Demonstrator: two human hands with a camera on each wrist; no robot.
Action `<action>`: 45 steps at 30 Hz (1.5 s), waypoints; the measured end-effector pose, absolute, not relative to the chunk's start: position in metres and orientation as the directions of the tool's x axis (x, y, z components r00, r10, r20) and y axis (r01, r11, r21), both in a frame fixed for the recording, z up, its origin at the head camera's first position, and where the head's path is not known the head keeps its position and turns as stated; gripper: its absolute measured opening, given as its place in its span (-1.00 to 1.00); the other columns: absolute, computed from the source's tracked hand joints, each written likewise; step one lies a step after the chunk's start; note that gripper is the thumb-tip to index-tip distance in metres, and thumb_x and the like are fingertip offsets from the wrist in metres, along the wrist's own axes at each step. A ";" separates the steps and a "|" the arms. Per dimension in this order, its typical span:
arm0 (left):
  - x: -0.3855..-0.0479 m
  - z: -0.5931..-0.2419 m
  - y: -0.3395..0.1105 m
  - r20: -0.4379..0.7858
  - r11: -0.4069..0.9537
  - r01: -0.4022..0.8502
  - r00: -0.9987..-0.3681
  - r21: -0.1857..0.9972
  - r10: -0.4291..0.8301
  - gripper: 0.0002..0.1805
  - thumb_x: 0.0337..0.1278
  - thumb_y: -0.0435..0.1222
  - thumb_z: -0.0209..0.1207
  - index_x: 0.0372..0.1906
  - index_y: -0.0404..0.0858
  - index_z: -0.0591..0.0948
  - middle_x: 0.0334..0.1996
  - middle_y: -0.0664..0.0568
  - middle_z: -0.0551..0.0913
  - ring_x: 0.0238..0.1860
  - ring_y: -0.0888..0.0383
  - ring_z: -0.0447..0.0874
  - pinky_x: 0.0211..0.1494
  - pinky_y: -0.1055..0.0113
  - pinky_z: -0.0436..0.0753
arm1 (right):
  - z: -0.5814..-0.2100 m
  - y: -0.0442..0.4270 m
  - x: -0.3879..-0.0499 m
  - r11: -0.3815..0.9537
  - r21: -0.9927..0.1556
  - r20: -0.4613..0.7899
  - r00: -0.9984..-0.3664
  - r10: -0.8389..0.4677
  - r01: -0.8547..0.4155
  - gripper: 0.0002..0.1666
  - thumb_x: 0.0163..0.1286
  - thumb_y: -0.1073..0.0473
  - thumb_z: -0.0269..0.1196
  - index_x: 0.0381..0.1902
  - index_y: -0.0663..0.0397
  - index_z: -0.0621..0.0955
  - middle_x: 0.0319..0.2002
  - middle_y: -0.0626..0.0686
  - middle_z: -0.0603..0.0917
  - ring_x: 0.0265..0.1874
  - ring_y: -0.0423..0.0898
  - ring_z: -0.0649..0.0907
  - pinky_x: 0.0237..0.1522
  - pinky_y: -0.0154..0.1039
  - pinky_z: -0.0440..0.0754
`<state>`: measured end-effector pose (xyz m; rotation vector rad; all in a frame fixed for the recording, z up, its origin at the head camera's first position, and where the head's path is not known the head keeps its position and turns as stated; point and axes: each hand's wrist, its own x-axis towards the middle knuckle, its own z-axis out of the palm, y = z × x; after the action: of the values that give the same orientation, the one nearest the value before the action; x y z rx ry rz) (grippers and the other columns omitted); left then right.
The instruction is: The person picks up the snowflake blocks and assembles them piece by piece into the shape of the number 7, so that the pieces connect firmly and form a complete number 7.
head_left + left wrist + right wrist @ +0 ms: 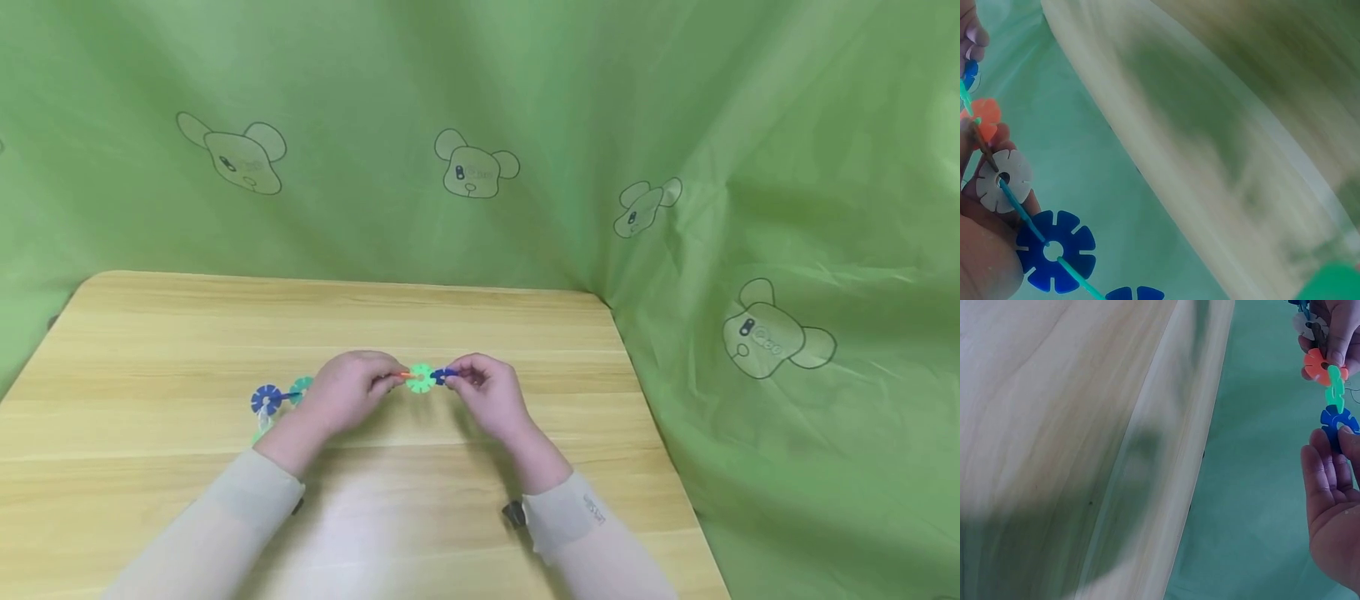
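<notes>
A chain of slotted plastic snowflake discs runs between and past both hands, held above the table. My left hand [347, 392] pinches an orange disc [1315, 366]. My right hand [491, 396] pinches a blue disc [1329, 417] between thumb and fingers. Between the hands, a light green disc [421, 378] is slotted into both of these. Beyond the left hand the chain carries on with a white disc [1015, 181], a dark blue disc [1072, 275] and, in the head view, a teal disc [302, 385]. My left hand and forearm cover part of it.
The wood-grain table [420, 517] reaches under both arms. Green curtain [360, 200] with printed bear heads hangs behind it and along the right side. A dark wrist device [514, 514] sits by the right cuff.
</notes>
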<state>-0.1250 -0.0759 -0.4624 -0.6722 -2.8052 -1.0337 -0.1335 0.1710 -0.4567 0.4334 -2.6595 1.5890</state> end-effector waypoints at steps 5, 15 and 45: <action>-0.124 -0.462 -0.073 0.222 0.673 0.413 -0.908 0.613 0.355 -0.89 0.40 -0.23 0.37 -0.10 -0.13 0.82 -0.09 0.03 0.84 -0.02 0.00 0.82 0.20 -0.02 0.74 | -0.456 0.173 -0.131 0.412 -0.860 0.206 -0.944 -0.257 -0.300 -0.90 0.30 0.50 0.43 -0.26 0.29 0.75 -0.31 0.15 0.81 -0.34 -0.03 0.78 -0.21 -0.30 0.81; -0.120 -0.456 -0.065 0.196 0.634 0.356 -0.930 0.686 0.310 -0.94 0.37 -0.27 0.38 -0.22 -0.17 0.80 -0.23 0.02 0.83 -0.25 0.12 0.77 -0.05 0.10 0.80 | -0.462 0.178 -0.131 0.307 -0.853 0.333 -0.894 -0.301 -0.421 -0.86 0.28 0.58 0.41 -0.30 0.33 0.75 -0.32 0.16 0.81 -0.37 0.08 0.79 -0.28 -0.31 0.81; -0.106 -0.456 -0.064 0.241 0.432 0.341 -0.932 0.835 0.270 -0.97 0.30 -0.40 0.40 -0.24 -0.24 0.82 -0.23 -0.06 0.84 -0.27 0.12 0.79 -0.25 0.35 0.78 | -0.452 0.178 -0.118 0.284 -0.766 0.485 -0.809 -0.333 -0.576 -0.84 0.19 0.63 0.43 -0.35 0.37 0.74 -0.35 0.20 0.81 -0.46 0.07 0.79 -0.35 -0.28 0.82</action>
<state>-0.1060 -0.0641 -0.4556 -0.5548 -2.5973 -1.5408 -0.1177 0.1784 -0.4521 0.8398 -2.3215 1.5387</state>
